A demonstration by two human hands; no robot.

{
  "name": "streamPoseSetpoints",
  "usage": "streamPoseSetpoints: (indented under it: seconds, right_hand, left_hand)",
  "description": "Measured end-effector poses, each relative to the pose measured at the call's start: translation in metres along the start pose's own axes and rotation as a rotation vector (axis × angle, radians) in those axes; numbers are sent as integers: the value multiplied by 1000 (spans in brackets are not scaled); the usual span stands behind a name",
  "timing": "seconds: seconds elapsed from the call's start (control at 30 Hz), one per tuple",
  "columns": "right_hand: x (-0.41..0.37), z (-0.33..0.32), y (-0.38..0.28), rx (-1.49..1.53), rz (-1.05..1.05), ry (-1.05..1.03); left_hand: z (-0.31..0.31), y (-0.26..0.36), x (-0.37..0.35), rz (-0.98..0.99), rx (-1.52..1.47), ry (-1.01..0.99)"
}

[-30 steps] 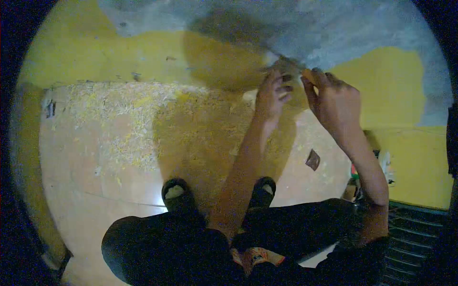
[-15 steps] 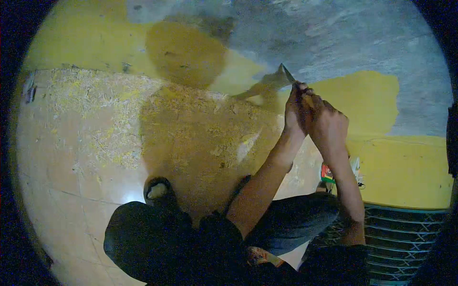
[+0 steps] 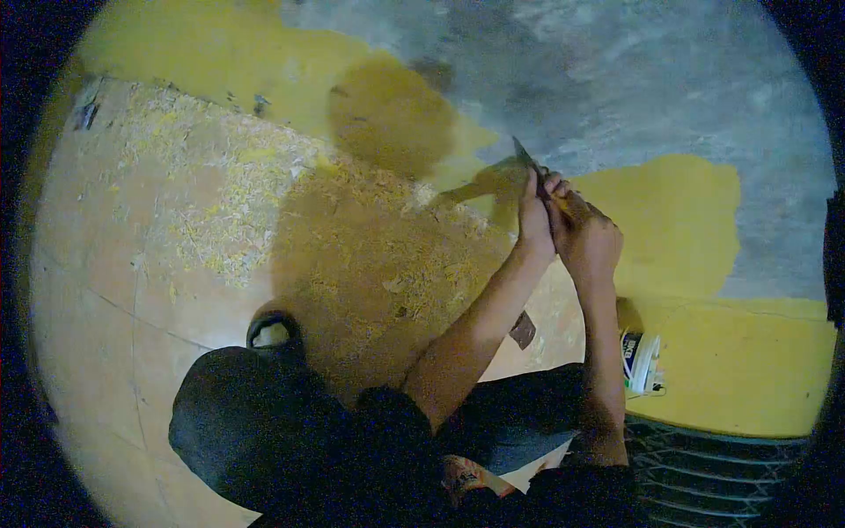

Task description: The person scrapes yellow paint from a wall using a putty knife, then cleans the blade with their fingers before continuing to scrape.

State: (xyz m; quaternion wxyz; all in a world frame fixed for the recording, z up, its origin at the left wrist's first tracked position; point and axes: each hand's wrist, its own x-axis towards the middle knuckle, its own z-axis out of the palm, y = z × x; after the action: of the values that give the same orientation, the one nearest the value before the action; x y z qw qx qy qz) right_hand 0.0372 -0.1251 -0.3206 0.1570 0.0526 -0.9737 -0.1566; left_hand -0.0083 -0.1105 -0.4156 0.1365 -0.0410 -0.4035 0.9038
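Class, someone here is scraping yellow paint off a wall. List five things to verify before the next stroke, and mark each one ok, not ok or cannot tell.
1. Grip on the scraper: ok. The left hand and the right hand are both closed on its handle.
2. Blade against the wall: cannot tell. It sits at the edge of the bare grey, but contact is too small to see.
3. Yellow paint left to work on: ok. A patch lies just right of the hands.
4. Footing: probably not ok. Flakes litter the floor near the foot.
5. Container clear of the arms: cannot tell. It stands close beside the right forearm.
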Motion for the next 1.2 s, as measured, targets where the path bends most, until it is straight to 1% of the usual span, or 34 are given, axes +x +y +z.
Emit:
streamPoseSetpoints:
  seconds: [0.07, 0.2, 0.27, 0.37, 0.43, 0.57, 0.63, 0.67, 0.73, 0.77, 0.83, 0.9, 1.0, 1.07, 1.1, 1.2]
  right_hand:
    - [-2, 3, 3, 14, -44, -1]
    - [-2, 12, 11, -44, -18, -31]
    - [0, 12, 12, 7, -61, 43]
    - [2, 19, 15, 72, -71, 67]
    - [3, 26, 13, 71, -49, 62]
    - [4, 31, 15, 89, -14, 19]
    - [3, 33, 15, 112, -8, 29]
    - [3, 33, 15, 135, -3, 48]
    - [2, 39, 16, 121, -4, 35]
    - [0, 42, 16, 116, -9, 25]
    - [-4, 43, 17, 99, 25, 17]
    - [-6, 46, 21, 103, -53, 43]
    - [-11, 45, 21, 140, -33, 70]
    - [-15, 46, 25, 141, -38, 84]
    - [-15, 48, 26, 128, -27, 94]
    - [-8, 56, 23, 125, -50, 42]
  left_hand:
    - [3, 4, -4, -1, -3, -1]
    - [6, 3, 3, -12, 29, -24]
    - [3, 1, 4, -1, 42, -24]
    - [4, 3, 6, 29, 41, -42]
    - [6, 6, 6, 66, 128, 52]
    - [9, 9, 5, 59, 124, 39]
    - [10, 9, 5, 63, 199, 133]
    - [12, 10, 3, 59, 193, 140]
    - [11, 12, 1, -49, 94, -24]
    - [6, 13, 2, -62, 92, -14]
    - [-6, 16, 7, 82, 228, -6]
    - [-16, 14, 10, 73, 238, -2]
    - [-6, 12, 1, 101, 253, 25]
    - [-9, 9, 1, 24, 244, 23]
    - [-12, 12, 2, 36, 246, 22]
    - [-9, 15, 3, 59, 293, 17]
